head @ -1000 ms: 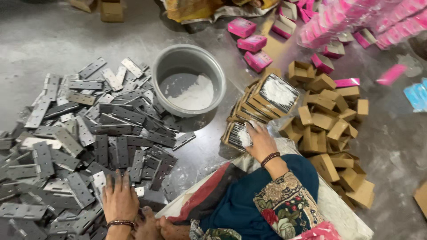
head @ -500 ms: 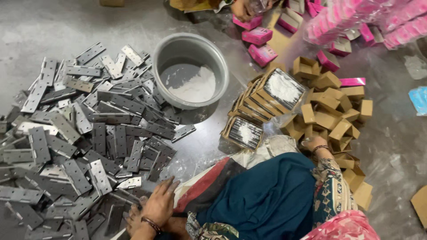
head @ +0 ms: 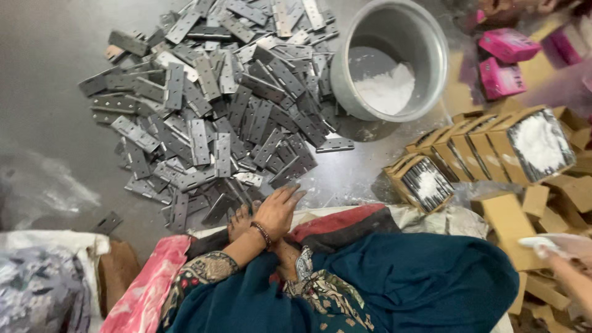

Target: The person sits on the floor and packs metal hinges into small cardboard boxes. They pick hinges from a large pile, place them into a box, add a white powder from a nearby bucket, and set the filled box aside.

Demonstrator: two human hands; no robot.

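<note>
a: head view, looking straight down. the left hand (head: 277, 209) lies at the near edge of the heap of grey metal hinges (head: 216, 111) spread over the floor (head: 49, 92).

b: and its grip?

a: apart. the fingers (head: 295, 195) are stretched flat, the tips just touching the nearest hinges, nothing clamped between them.

b: the right hand?

a: the right hand (head: 549, 246) is low at the right edge, over the loose cardboard, and blurred. there's something pale at it, but i cannot tell whether its grip is apart or together.

b: what's around them?

a: a metal pot (head: 345, 68) beyond the heap, touching its far side, with white powder (head: 385, 89) in the bottom. to the right, open cardboard boxes (head: 425, 182) packed with hinges and dusted white. pink boxes (head: 509, 46) are further back, and blue cloth (head: 419, 277) covers the lap.

b: which step would you call it?

a: a reach, i'd say, with the hand at the heap and no hinge lifted.

b: and lifting one would call for?

a: closing the fingers on a single hinge at the near edge, since they overlap and a loose pinch could drag a neighbour along.
</note>
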